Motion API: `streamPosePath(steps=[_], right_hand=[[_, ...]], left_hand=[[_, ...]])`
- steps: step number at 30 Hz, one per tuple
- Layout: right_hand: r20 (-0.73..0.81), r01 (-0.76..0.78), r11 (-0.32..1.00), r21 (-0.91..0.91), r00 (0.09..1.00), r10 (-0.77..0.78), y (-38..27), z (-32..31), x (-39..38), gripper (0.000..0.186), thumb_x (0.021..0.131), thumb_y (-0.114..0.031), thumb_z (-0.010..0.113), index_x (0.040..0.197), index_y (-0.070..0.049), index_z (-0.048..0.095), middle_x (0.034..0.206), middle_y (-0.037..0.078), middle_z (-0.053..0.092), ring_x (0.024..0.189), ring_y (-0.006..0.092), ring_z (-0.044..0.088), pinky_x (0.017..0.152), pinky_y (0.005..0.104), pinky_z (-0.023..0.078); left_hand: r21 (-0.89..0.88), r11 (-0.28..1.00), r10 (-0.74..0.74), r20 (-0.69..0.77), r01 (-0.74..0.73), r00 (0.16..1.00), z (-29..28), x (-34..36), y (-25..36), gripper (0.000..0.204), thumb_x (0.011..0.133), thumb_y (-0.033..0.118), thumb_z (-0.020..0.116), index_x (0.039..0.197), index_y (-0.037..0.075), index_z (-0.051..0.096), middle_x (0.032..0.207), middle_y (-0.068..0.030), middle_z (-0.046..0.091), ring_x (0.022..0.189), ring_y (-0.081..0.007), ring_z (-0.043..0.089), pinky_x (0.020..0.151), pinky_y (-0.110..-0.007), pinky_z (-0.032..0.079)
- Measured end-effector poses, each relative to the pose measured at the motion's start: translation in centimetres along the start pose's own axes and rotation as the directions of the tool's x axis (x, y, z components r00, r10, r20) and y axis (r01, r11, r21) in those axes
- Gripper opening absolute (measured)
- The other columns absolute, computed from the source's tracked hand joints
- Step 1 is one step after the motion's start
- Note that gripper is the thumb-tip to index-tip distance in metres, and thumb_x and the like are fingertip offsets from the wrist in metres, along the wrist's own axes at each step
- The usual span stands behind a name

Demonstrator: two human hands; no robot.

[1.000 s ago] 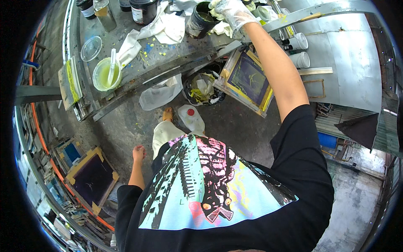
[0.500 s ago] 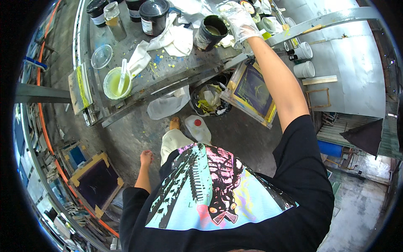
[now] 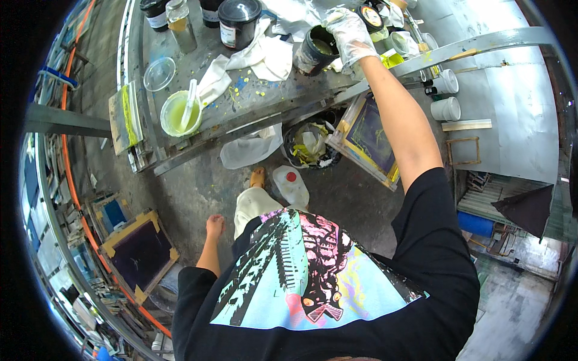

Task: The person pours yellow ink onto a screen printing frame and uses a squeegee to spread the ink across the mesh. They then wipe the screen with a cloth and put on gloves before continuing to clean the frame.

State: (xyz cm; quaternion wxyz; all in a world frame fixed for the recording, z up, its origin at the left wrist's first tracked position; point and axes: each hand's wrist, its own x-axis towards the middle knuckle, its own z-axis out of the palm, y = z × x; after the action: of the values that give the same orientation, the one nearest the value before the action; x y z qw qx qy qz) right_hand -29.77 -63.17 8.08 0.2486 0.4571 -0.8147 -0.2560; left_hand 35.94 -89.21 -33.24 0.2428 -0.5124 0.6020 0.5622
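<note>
**Gloved hand shifting onto the dark pot**

Since a second ago, the gloved right hand (image 3: 349, 33) is sitting lower and more central in view, fingers curled over the rim of the dark ink pot (image 3: 316, 49) on the workbench (image 3: 277, 99) at twelve o'clock. One green-filled tub (image 3: 179, 113) with a white stick is standing at ten o'clock, beside one clear lid (image 3: 159, 73). Two white cups (image 3: 445, 96) are sitting at two o'clock. One black, white-labelled can (image 3: 239, 21) is standing at eleven. The left hand (image 3: 215, 227) is hanging spread, empty, at seven.

A single head-worn fisheye looks steeply down from close above the person's torso and workbench (image 3: 283, 99)
</note>
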Motion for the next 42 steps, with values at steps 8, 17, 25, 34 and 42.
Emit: streamPosePath(steps=[8,17,25,34,42], right_hand=[[-0.069,-0.256,0.967,0.007,0.964,0.256,0.8,-3.4,0.2,0.017,0.081,-0.012,0.059,0.094,-0.016,0.070,0.091,0.007,0.066,0.090,0.0231,0.065,0.079,0.0375,0.051],[-0.172,-0.212,0.977,-0.009,0.963,0.208,0.1,-1.0,-0.3,0.027,0.084,-0.013,0.059,0.108,-0.008,0.068,0.109,0.012,0.070,0.102,0.0278,0.067,0.088,0.0409,0.054],[-0.108,-0.169,0.872,0.460,0.964,0.244,-1.8,-1.1,-3.1,0.034,0.086,-0.020,0.067,0.118,-0.011,0.071,0.121,0.016,0.069,0.124,0.0334,0.059,0.110,0.0411,0.044],[0.539,0.330,-0.944,0.018,0.792,0.286,-3.4,-2.3,-7.1,0.040,0.108,-0.024,0.046,0.145,-0.009,0.050,0.140,0.007,0.059,0.133,0.0225,0.051,0.120,0.0372,0.037],[0.465,0.240,-0.967,0.085,0.849,0.252,-4.2,-9.6,-20.3,0.050,0.107,-0.024,0.053,0.150,-0.003,0.043,0.127,0.012,0.063,0.107,0.0177,0.063,0.083,0.0261,0.054]], left_hand=[[-0.015,1.000,-0.021,0.013,0.021,1.000,-0.6,-0.1,-1.0,0.023,0.096,0.017,0.064,0.117,0.008,0.064,0.086,-0.0044,0.068,0.060,-0.0140,0.063,0.050,-0.031,0.047],[0.002,1.000,-0.013,0.002,0.013,1.000,-0.6,0.4,-0.5,0.021,0.094,0.016,0.066,0.114,0.007,0.066,0.085,-0.0048,0.070,0.061,-0.0140,0.064,0.050,-0.029,0.048],[-0.016,1.000,-0.023,0.017,0.023,1.000,-0.5,0.4,-0.1,0.023,0.094,0.016,0.065,0.115,0.006,0.063,0.085,-0.0050,0.070,0.062,-0.0155,0.066,0.049,-0.031,0.048],[-0.078,0.993,0.094,0.073,-0.088,0.993,3.2,1.4,4.9,0.027,0.092,0.016,0.065,0.116,0.004,0.062,0.084,-0.0068,0.069,0.059,-0.0156,0.064,0.046,-0.029,0.046],[0.056,0.981,0.181,0.075,-0.185,0.981,8.7,4.0,6.2,0.025,0.092,0.016,0.067,0.114,0.004,0.067,0.082,-0.0085,0.070,0.061,-0.0171,0.067,0.050,-0.031,0.052]])
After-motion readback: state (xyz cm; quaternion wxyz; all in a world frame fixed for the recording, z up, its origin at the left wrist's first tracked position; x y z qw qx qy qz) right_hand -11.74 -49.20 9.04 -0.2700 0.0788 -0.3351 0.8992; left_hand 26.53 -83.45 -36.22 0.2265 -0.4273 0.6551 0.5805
